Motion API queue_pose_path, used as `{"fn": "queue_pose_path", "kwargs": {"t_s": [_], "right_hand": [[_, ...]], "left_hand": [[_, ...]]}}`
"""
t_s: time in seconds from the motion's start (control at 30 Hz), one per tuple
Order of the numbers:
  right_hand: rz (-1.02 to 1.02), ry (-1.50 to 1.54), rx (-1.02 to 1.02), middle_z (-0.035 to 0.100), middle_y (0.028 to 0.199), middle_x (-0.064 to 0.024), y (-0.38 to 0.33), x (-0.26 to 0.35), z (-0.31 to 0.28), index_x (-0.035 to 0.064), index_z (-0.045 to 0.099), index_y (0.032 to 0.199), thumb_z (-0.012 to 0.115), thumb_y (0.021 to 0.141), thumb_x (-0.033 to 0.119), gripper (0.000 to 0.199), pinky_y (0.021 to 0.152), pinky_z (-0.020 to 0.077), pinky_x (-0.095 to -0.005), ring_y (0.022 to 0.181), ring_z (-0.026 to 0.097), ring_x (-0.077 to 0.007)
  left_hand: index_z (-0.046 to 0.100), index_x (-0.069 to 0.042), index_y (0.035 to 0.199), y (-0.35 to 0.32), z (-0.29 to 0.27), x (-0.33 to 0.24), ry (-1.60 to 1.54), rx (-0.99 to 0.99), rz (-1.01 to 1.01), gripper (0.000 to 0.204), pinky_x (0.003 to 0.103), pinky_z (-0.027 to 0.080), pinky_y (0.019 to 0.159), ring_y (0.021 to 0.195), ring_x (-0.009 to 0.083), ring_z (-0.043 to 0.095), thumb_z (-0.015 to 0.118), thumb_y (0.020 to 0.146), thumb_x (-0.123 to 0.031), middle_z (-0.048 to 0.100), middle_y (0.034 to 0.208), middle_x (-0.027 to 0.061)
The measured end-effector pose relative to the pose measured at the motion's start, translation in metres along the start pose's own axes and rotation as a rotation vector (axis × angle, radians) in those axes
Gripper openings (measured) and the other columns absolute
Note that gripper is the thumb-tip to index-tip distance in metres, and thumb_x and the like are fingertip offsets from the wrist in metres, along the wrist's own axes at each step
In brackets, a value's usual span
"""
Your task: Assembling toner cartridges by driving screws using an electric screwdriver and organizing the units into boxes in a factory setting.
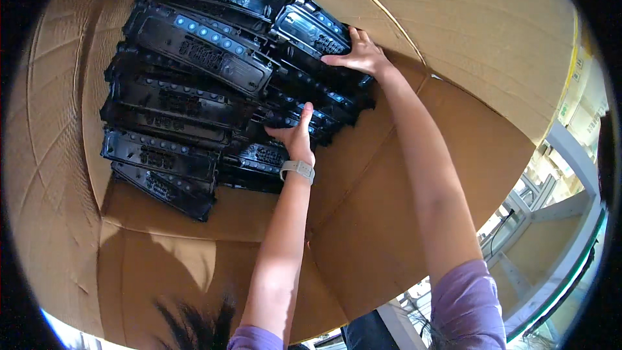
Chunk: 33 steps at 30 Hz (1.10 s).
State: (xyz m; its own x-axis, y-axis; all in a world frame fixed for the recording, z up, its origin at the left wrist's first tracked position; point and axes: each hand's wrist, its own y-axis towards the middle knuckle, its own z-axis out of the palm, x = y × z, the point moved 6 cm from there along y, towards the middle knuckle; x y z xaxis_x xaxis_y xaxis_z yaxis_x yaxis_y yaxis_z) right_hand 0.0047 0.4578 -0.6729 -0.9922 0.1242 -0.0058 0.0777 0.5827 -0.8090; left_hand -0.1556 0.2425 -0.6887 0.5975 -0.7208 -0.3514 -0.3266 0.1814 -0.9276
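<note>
Long black plastic panels (223, 68), with rows of round bluish spots along them, lie stacked in overlapping layers. At the stack's upper right, my right hand (364, 57) spans the end of a shorter-looking black plastic panel (311, 29), thumb on the near side and fingers at the far side. My left hand (297, 139) is lower down, at the right side of the stack. Its thumb points up and away from a finger stretched to the left over the panels; the other fingers are partly hidden. A pale-banded watch (298, 170) is on my left wrist.
A large cardboard box (421, 155) surrounds the stack, its tall walls rising on the left and at the far right. Beyond its right edge stands a light grey frame (576, 155). One loose panel (165, 189) lies slanted at the stack's near left corner.
</note>
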Motion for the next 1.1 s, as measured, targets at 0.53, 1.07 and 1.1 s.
{"fn": "queue_pose_path", "kwargs": {"t_s": [0.53, 1.07, 1.1], "right_hand": [[-0.247, -0.076, 0.000, 0.022, 0.145, -0.0218, -0.007, 0.013, 0.005, -0.0049, 0.024, 0.140, 0.060, 0.058, 0.077, 0.121, 0.110, 0.0246, -0.0361, 0.134, 0.025, -0.0348], [-0.409, 0.031, -0.092, 0.040, 0.129, -0.0151, -0.017, 0.018, 0.012, 0.0166, 0.040, 0.127, 0.077, 0.052, 0.061, 0.094, 0.102, 0.0297, -0.0478, 0.127, 0.034, -0.0344], [-0.461, 0.112, -0.109, 0.039, 0.127, -0.0151, -0.018, 0.010, 0.025, 0.0163, 0.038, 0.126, 0.077, 0.051, 0.062, 0.096, 0.101, 0.0309, -0.0486, 0.126, 0.034, -0.0341]], "left_hand": [[-0.009, -0.009, 0.142, -0.014, 0.004, -0.013, -0.221, 0.025, -0.069, 0.119, 0.038, 0.020, 0.109, 0.128, 0.0240, 0.029, 0.082, 0.068, -0.024, 0.025, 0.143, 0.0120], [-0.011, -0.009, 0.142, -0.014, -0.021, -0.001, -0.206, 0.045, -0.051, 0.124, 0.039, 0.014, 0.112, 0.132, 0.0245, 0.024, 0.084, 0.065, -0.026, 0.020, 0.146, 0.0121], [-0.013, -0.010, 0.143, -0.020, -0.022, 0.003, -0.207, 0.061, -0.054, 0.125, 0.038, 0.013, 0.112, 0.132, 0.0237, 0.024, 0.083, 0.066, -0.028, 0.020, 0.146, 0.0121]]}}
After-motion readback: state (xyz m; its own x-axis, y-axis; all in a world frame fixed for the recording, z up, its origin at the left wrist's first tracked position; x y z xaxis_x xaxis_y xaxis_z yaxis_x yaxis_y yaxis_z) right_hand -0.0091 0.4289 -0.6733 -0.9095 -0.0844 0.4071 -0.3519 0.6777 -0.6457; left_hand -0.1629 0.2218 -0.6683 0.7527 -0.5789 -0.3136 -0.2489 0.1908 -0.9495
